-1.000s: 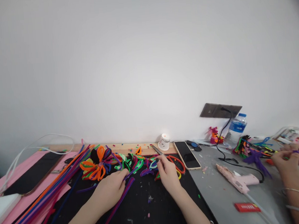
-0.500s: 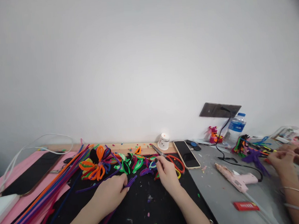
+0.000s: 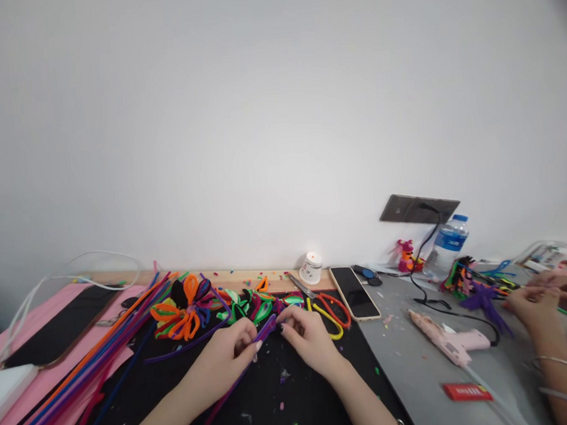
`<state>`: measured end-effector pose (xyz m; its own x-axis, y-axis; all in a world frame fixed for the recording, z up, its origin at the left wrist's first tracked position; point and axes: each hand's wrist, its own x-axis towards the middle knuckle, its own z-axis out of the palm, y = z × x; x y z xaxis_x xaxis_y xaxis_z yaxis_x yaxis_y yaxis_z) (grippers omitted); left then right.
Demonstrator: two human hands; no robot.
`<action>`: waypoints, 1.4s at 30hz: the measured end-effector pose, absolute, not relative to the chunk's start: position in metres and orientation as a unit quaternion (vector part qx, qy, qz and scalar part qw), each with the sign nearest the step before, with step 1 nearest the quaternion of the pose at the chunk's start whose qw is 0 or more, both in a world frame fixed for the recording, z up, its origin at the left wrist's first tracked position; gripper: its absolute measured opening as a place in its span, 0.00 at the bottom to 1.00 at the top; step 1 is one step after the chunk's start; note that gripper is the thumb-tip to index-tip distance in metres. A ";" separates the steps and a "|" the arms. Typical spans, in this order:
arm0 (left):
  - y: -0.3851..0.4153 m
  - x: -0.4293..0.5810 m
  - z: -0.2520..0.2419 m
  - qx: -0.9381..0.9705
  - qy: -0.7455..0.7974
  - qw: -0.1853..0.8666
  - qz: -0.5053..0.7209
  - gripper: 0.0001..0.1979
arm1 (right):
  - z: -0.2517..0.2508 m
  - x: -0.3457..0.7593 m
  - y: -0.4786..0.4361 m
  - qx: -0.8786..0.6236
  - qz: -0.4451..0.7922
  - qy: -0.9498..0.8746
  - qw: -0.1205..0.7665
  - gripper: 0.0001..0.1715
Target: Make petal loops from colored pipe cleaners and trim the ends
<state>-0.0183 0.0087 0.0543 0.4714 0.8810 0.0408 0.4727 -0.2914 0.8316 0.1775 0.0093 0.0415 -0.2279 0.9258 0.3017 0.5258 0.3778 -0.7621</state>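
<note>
My left hand (image 3: 224,362) and my right hand (image 3: 308,338) meet over the black mat (image 3: 261,406), both pinching one purple pipe cleaner (image 3: 266,328) that runs down and left under my left hand. Just beyond my fingers lie looped pipe cleaner pieces (image 3: 252,306) in green, purple and orange. A pair of scissors (image 3: 321,302) with red and yellow handles lies on the mat to the right of my right hand, untouched.
A bundle of long pipe cleaners (image 3: 80,379) lies at the left on pink sheets. A phone (image 3: 354,292), a paper cup (image 3: 311,267), a pink glue gun (image 3: 446,342), a water bottle (image 3: 446,243) and a red box (image 3: 465,392) are at the right. Another person's hands (image 3: 549,298) work at the far right.
My right hand left the scissors lying on the mat and moved left to my left hand. Both hands now pinch the purple pipe cleaner, lifted a little off the mat.
</note>
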 end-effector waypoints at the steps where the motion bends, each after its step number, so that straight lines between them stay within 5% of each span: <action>1: 0.008 -0.017 0.054 0.750 0.433 0.419 0.271 0.05 | 0.041 0.174 0.008 -0.482 0.294 -0.738 0.370 0.04; 6: 0.007 -0.013 0.048 0.725 0.413 0.460 0.304 0.05 | 0.036 0.160 0.002 -0.466 0.360 -0.720 0.366 0.10; 23: 0.016 -0.018 0.042 0.716 0.454 0.421 0.322 0.08 | 0.026 0.163 0.010 -0.444 0.527 -0.635 0.349 0.07; 27: 0.023 -0.026 0.041 0.641 0.483 0.443 0.400 0.09 | 0.025 0.163 0.011 -0.471 0.512 -0.626 0.352 0.08; 32: 0.027 -0.028 0.043 0.579 0.462 0.509 0.438 0.11 | 0.028 0.168 0.011 -0.517 0.346 -0.632 0.463 0.09; 42: 0.010 -0.011 0.031 0.640 0.397 0.584 0.302 0.09 | 0.036 0.156 0.002 -0.485 0.352 -0.676 0.429 0.06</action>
<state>-0.0110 0.0098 0.0311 0.5024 0.8613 -0.0763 0.1545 -0.0026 0.9880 0.1559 0.0016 0.0357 -0.1615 0.9575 0.2388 0.3537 0.2820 -0.8918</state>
